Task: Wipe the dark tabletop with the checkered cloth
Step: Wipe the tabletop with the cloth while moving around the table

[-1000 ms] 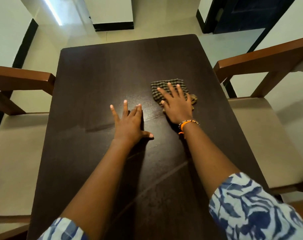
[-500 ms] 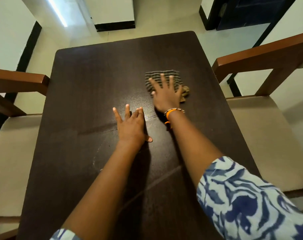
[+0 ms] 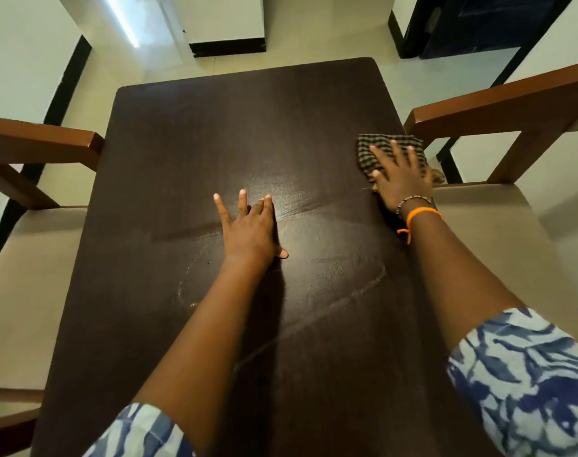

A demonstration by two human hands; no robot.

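head view: checkered cloth [image 3: 385, 145] lies flat at the right edge of the tabletop [image 3: 195, 133], about halfway along that edge and just beside the armrest of the right chair [image 3: 499, 103]. it looks folded into a rough rectangle, long axis across the table, left to right; a crumpled corner pokes out at the table edge by the hand's outer side. right hand [image 3: 401, 183] lies palm-down on it, fingers [image 3: 396, 153] spread toward the far end. this is flat pressing, no pinch or fist. left hand [image 3: 249, 230] is bare, palm flat near the table's middle, fingers splayed, holding nothing; it reads as a brace.

step looks like a stroke at its right limit. judgement: dull streaks and specks across the middle and near the left hand suggest the job is partway through, with the near half and left side likely still to do.

doing it well: keep the palm weight even so the cloth doesn't bunch, don't push it off the edge, overlap passes back toward the left, and lift the left hand when the cloth reaches it. tuck the loose corner under to keep full contact.
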